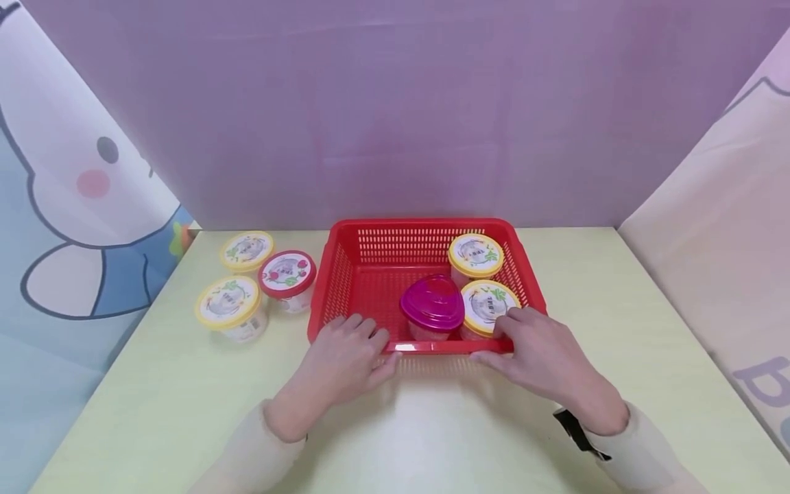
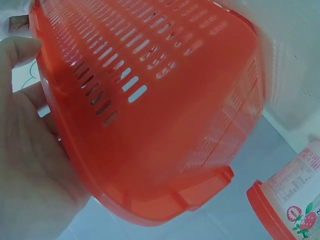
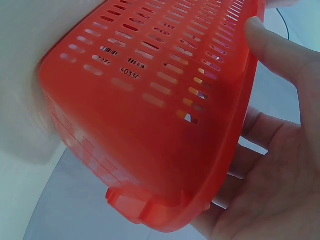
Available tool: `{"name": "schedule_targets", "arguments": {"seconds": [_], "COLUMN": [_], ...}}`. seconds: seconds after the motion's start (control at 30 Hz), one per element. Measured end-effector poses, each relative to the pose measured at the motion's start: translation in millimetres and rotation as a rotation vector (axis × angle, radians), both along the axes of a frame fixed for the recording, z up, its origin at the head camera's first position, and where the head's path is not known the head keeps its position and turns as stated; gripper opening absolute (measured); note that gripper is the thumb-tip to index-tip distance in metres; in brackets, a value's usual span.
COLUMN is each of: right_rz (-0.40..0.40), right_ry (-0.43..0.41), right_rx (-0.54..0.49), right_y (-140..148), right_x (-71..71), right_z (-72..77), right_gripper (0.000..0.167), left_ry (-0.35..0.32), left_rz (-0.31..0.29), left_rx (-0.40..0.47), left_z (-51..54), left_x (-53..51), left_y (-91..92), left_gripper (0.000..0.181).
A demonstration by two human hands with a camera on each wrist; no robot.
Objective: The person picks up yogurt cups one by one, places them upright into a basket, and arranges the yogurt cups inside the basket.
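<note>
Your red rectangular perforated plastic basket [image 1: 381, 289] sits on the pale bench [image 1: 426, 439], long axis left-right across you. Your left hand [image 1: 345, 359] and right hand [image 1: 546, 350] are equally near: fingers clamped on the basket's near rim [image 1: 432, 347], toward its left and right ends, basket extending away from them.

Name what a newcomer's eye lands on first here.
The bright red basket in the middle of the head view, gripped at its near side by the left hand and right hand. Next, the magenta-lidded tub inside it, toward the near side, with two yellow-lidded tubs along the basket's right. Then the red-lidded tub outside, just left of the basket.
</note>
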State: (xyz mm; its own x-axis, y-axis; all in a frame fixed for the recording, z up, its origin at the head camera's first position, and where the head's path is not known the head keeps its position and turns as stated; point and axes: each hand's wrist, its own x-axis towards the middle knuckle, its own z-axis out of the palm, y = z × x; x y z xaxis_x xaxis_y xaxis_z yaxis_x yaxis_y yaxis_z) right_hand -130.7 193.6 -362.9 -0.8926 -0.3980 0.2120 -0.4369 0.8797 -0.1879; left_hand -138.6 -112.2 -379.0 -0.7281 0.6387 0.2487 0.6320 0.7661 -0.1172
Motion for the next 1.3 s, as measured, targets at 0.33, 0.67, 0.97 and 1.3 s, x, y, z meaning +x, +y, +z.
{"name": "schedule_targets", "arguments": {"seconds": [0.33, 0.67, 0.97, 1.3], "right_rz": [-0.003, -0.012, -0.019, -0.009], "right_ry": [-0.014, -0.008, -0.018, -0.021], "right_rx": [0.006, 0.028, 0.027, 0.018], "right_y": [0.5, 0.6, 1.5, 0.1], "right_x": [0.5, 1.8, 1.7, 1.6], "right_z": [0.2, 2.5, 0.8, 1.5], "right_gripper": [0.04, 0.042, 0.043, 0.041], "left_ry": [0.006, -0.022, -0.098, -0.089], "left_rz": [0.009, 0.016, 0.067, 0.179], "left_rx": [0.006, 0.028, 0.126, 0.183], "left_z": [0.7, 1.3, 10.4, 22.5], "left_x": [0.2, -0.3, -4.4, -23.6], "left_y": [1.3, 3.7, -9.3, -38.6], "left_gripper": [0.037, 0.036, 0.05, 0.077]}}
